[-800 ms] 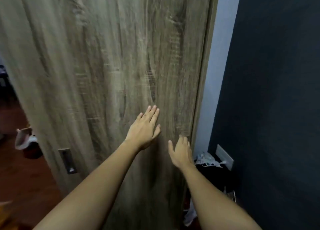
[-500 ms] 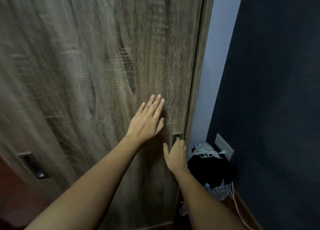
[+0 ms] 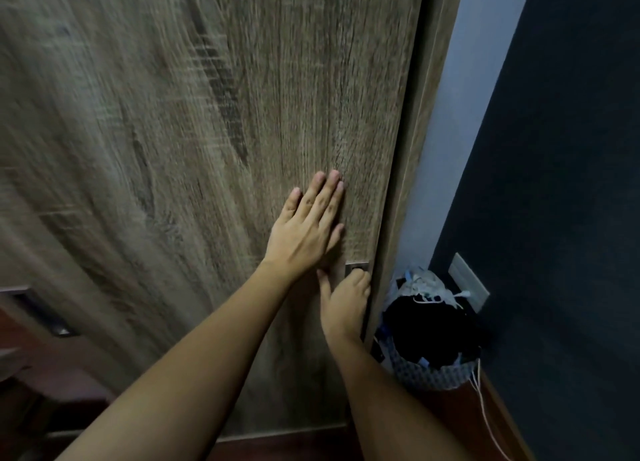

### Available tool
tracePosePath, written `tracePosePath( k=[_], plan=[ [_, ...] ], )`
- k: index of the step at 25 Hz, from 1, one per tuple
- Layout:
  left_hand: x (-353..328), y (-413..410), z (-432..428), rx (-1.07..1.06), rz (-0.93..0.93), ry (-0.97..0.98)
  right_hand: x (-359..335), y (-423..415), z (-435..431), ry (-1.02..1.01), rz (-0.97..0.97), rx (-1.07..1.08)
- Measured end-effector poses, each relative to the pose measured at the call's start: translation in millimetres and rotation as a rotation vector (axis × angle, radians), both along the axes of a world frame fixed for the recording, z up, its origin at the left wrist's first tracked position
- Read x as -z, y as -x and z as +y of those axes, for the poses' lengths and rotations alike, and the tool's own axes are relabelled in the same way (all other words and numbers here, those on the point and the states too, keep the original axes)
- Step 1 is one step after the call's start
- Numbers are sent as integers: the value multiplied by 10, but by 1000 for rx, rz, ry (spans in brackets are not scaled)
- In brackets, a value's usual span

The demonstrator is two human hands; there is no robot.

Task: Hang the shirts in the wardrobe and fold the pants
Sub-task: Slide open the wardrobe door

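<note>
A tall wood-grain sliding wardrobe door [image 3: 207,148] fills most of the head view. My left hand [image 3: 308,225] lies flat on the door, fingers together and extended, near its right edge. Just below it my right hand [image 3: 348,299] has its fingertips hooked into the recessed metal handle [image 3: 356,267] at the door's right edge, thumb resting on the panel. The door's right edge meets the wardrobe frame [image 3: 412,148]. No shirts or pants show; the wardrobe's inside is hidden.
A patterned laundry basket [image 3: 429,374] with dark clothes and white items stands on the floor in the corner to the right. A dark wall [image 3: 571,183] with a white socket plate [image 3: 467,282] and cable is beside it. Another recessed handle [image 3: 59,329] shows low left.
The door has slid to the right until it meets the frame, with both hands travelling along. My right fingers have gone into the recessed handle. The open gap at the left is gone.
</note>
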State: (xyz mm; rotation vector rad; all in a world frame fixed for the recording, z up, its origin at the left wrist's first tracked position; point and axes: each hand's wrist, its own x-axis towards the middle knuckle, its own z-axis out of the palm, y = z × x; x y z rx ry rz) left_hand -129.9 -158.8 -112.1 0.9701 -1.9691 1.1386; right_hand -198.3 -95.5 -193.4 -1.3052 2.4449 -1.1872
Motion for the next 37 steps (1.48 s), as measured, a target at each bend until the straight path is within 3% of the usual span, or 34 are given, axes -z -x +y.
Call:
tracePosePath(
  k=[10,29,37],
  plan=[
    [6,-866,-95,-36,1,94,57,-755,-68,70,-8,-63],
    [42,-4016,-209,-191,-14,71,-8,-3840,-256,81,-254,-168],
    [24,-4785,-246,-218,-34,83,-18,-4601,-325,75,-244,-178]
  ],
)
